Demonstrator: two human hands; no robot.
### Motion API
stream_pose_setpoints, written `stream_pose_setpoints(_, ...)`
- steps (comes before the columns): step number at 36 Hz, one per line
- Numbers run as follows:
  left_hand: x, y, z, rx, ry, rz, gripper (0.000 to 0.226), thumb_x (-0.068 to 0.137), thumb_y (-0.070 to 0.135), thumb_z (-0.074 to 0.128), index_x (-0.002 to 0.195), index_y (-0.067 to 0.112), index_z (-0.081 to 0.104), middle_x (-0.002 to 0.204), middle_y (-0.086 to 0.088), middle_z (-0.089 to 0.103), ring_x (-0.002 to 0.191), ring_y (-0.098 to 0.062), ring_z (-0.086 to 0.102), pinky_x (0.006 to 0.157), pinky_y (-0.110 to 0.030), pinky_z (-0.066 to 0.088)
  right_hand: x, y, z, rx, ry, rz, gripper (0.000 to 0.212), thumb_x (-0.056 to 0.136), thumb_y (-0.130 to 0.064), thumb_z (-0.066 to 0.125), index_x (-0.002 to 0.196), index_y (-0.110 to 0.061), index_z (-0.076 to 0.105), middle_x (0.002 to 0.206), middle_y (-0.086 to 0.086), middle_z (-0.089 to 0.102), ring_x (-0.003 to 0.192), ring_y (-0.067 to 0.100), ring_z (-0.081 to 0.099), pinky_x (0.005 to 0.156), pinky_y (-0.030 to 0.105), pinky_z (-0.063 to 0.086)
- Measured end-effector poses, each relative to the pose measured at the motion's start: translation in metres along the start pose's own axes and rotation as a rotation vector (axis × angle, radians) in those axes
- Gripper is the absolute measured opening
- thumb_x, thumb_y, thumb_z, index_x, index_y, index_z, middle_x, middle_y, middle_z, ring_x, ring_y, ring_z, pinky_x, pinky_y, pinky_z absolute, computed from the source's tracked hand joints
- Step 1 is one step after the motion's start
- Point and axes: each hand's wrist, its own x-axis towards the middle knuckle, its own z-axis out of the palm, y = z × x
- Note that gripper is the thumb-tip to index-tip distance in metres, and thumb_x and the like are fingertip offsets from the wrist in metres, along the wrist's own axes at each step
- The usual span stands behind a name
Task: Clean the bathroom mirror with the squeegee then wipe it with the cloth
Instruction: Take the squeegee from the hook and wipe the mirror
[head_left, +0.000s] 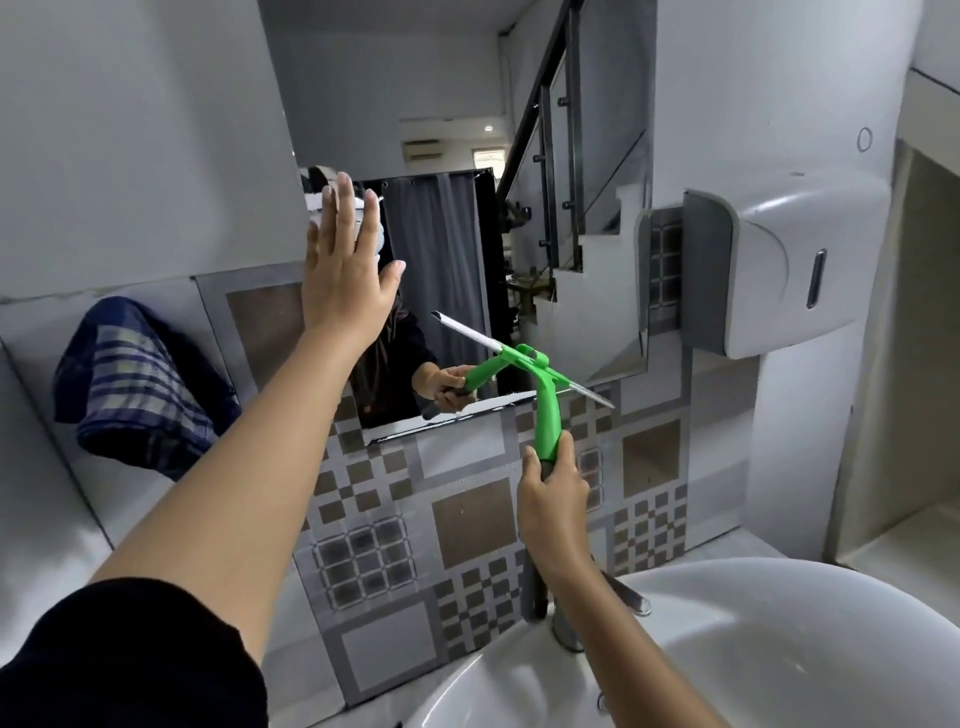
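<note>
The wall mirror (452, 130) fills the upper middle of the head view. My left hand (345, 265) is flat against its left edge, fingers spread, holding nothing. My right hand (553, 491) grips the lower handle of a green squeegee (548, 410). Its blade lies slanted across the mirror's lower right part, near the bottom edge. A dark blue checked cloth (140, 384) hangs on the wall to the left of the mirror, apart from both hands.
A white basin (779, 639) with a metal tap (566, 623) sits below my right arm. A white wall dispenser (779, 265) juts out to the right of the mirror. Patterned grey tiles (467, 525) cover the wall under the mirror.
</note>
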Motion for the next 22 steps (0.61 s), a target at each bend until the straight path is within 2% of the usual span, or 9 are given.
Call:
stream_pose_setpoints(6,-0.011,-0.004,0.001,0.001,-0.03,0.021,0.07,0.096,0.03,0.046,0.148,0.013,0.003,0.156,-0.013,-0.006,0.143,-0.028,-0.006,0.114,-0.038,-0.003,-0.016,0.005,0.017,-0.035,-0.037,-0.007,0.01,0.096,-0.02,0.044,0.106,-0.018,0.042,0.061,0.001,0.045,0.045,0.008,0.036,0.043,0.026,0.038)
stream_pose_setpoints(12,-0.016,-0.004,0.002,0.012,-0.043,0.042,0.069,0.095,0.029,0.047,0.148,0.012,0.006,0.157,-0.012,-0.004,0.144,-0.028,-0.004,0.115,-0.039,0.001,-0.036,0.018,0.032,-0.211,-0.085,-0.037,0.039,0.095,-0.025,0.043,0.132,-0.022,0.031,0.066,0.006,0.051,0.048,0.013,0.044,0.042,0.025,0.038)
stream_pose_setpoints(16,-0.03,-0.005,0.006,0.01,-0.067,0.056,0.069,0.095,0.029,0.047,0.148,0.012,0.007,0.157,-0.012,-0.004,0.144,-0.027,-0.004,0.115,-0.041,0.003,-0.047,0.021,0.034,-0.346,-0.123,-0.078,0.053,0.096,-0.025,0.04,0.144,-0.023,0.018,0.062,-0.001,0.049,0.047,0.009,0.044,0.04,0.019,0.031)
stream_pose_setpoints(22,-0.047,-0.005,0.007,0.004,-0.073,0.069,0.067,0.095,0.026,0.046,0.148,0.011,0.008,0.156,-0.013,-0.001,0.144,-0.028,-0.002,0.115,-0.035,0.0,-0.046,0.028,0.033,-0.411,-0.11,-0.081,0.056,0.095,-0.024,0.042,0.144,-0.027,0.015,0.066,0.007,0.055,0.051,0.019,0.05,0.045,0.031,0.045)
